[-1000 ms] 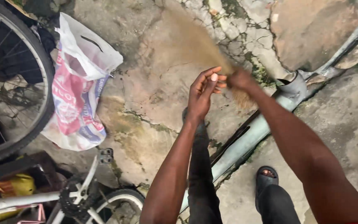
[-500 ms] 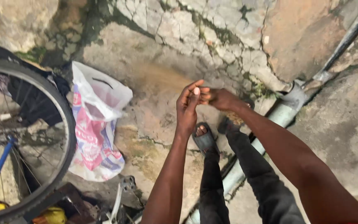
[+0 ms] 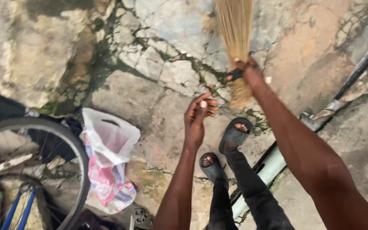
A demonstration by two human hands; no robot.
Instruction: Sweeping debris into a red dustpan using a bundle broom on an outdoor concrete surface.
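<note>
Broom (image 3: 236, 30) of bundled straw-coloured fibres, judged light, springy along the loose ends and stiff only where the bundle is bound. It is probably rough to the touch rather than slippery, and not fragile, though single strands may snap or shed. The tight neck near the binding looks the soundest place to grip; the splayed ends would give under pressure.

Position: the broom is lifted above the cracked concrete floor (image 3: 150, 64), its long fibres running away from the person and a short tuft hanging below the grip.

Right hand (image 3: 248, 71): closed around the neck of the broom, a dark band showing at the grip.

Left hand (image 3: 199, 117): empty, fingers loosely curled, below and left of the broom, apart from it.

Surroundings: 2 dark sandals (image 3: 234, 135) below the broom; a plastic bag (image 3: 109, 159) and a bicycle wheel (image 3: 43, 170) well to its left; a grey pipe (image 3: 269, 164) to its lower right.
</note>
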